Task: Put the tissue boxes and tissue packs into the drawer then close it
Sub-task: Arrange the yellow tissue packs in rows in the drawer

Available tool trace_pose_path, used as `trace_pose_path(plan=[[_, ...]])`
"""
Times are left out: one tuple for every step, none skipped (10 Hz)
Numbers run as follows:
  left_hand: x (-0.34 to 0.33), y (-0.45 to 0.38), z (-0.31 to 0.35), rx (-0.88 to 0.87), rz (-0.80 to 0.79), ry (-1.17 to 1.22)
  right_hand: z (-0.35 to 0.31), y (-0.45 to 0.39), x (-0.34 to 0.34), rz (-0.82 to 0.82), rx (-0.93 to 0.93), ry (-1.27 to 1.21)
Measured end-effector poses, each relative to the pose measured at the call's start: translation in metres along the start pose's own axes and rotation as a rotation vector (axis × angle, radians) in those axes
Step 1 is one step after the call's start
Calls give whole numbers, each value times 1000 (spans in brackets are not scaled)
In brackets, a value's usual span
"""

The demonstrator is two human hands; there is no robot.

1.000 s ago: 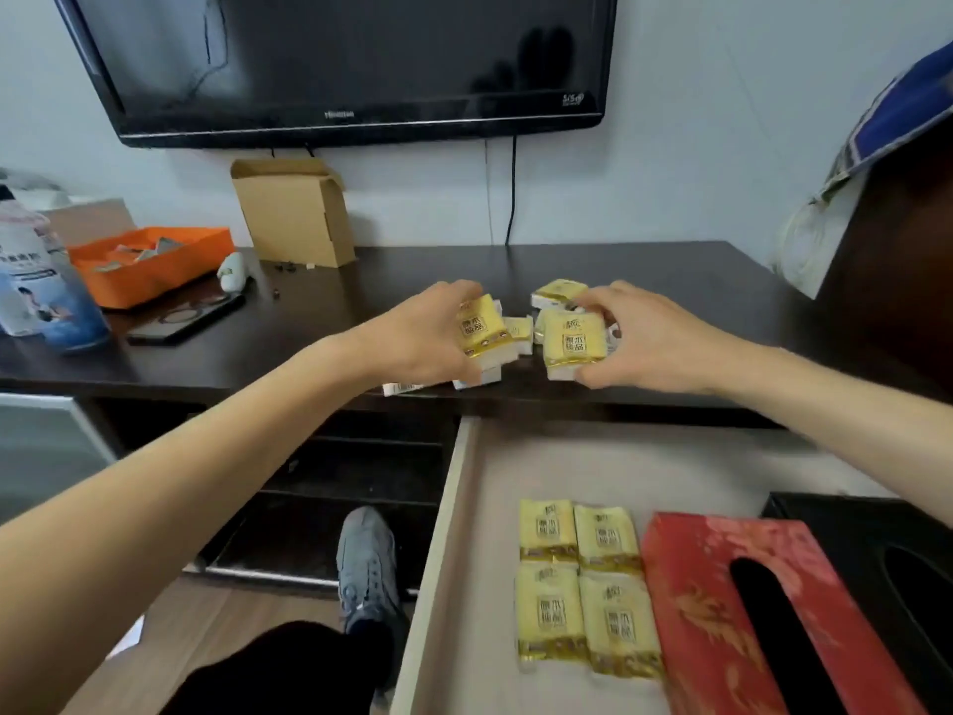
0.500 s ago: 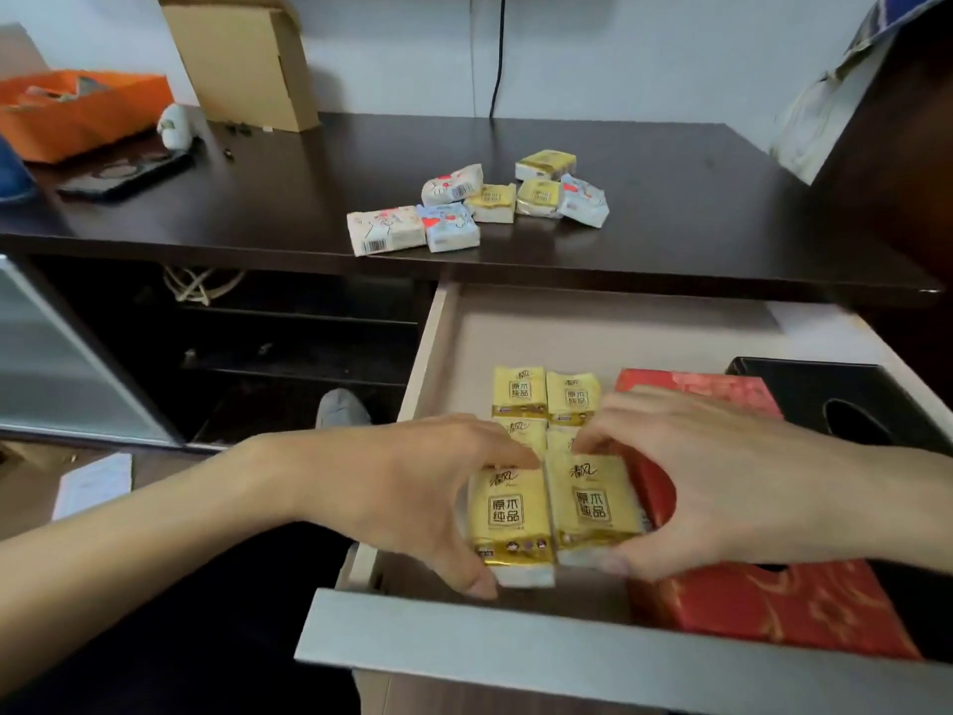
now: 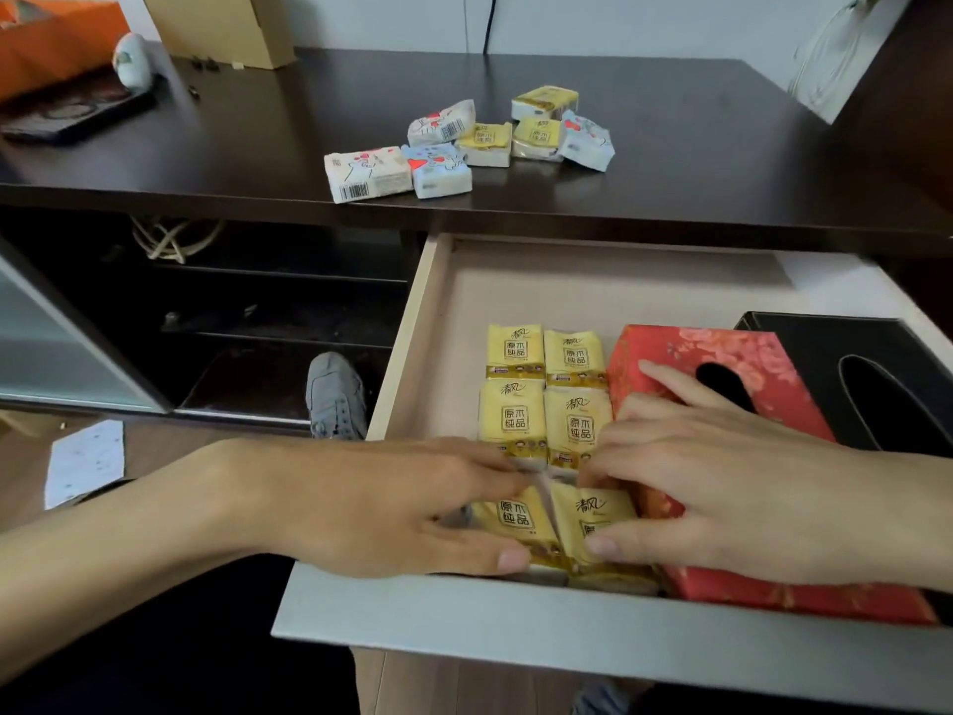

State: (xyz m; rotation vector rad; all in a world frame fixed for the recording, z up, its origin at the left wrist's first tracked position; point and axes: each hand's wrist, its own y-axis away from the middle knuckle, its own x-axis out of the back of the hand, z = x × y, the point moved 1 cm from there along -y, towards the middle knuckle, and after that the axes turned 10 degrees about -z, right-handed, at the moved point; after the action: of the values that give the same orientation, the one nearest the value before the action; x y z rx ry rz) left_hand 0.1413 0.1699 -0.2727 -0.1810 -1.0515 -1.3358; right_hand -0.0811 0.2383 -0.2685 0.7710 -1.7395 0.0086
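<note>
The drawer [image 3: 515, 619] stands pulled out below the dark tabletop [image 3: 258, 141]. Inside it lie several yellow tissue packs [image 3: 546, 394] in rows, a red tissue box [image 3: 686, 353] and a black tissue box [image 3: 876, 369] to the right. My left hand [image 3: 392, 508] holds a yellow pack [image 3: 510, 516] at the drawer's front. My right hand [image 3: 717, 487] holds another yellow pack [image 3: 593, 513] beside it, with fingers resting over the red box. On the tabletop sit several more packs, yellow [image 3: 536, 136] and white printed [image 3: 366, 172].
An orange box [image 3: 46, 38], a cardboard box [image 3: 227, 23], a dark phone [image 3: 72, 110] and a small white object [image 3: 131, 59] stand on the tabletop at the back left. An open shelf [image 3: 232, 312] is left of the drawer. A grey shoe [image 3: 335, 394] is on the floor.
Both hands carried two yellow packs from the tabletop down into the drawer and now press them lower at the front, next to the rows lying there.
</note>
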Motion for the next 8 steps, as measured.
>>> trace_pose_path(plan=[[-1, 1, -3, -64, -10, 29, 4, -8, -8, 44, -54, 47], [3, -1, -7, -119, -38, 60, 1, -12, -6, -2, -99, 146], [2, -5, -12, -97, -19, 58, 1, -12, 4, -9, -101, 255], [-1, -8, -14, -92, 30, -117, 5, -14, 15, 14, -111, 323], [-4, -10, -15, -116, 87, -151, 8, -20, 28, 84, -126, 255], [-3, -10, -14, -127, 109, -86, 21, -29, 46, 116, -173, 164], [6, -11, -16, -119, 113, -49, 38, -44, 60, 153, -207, 76], [33, -17, -23, -134, 216, -97, 56, -63, 66, 149, -252, 91]])
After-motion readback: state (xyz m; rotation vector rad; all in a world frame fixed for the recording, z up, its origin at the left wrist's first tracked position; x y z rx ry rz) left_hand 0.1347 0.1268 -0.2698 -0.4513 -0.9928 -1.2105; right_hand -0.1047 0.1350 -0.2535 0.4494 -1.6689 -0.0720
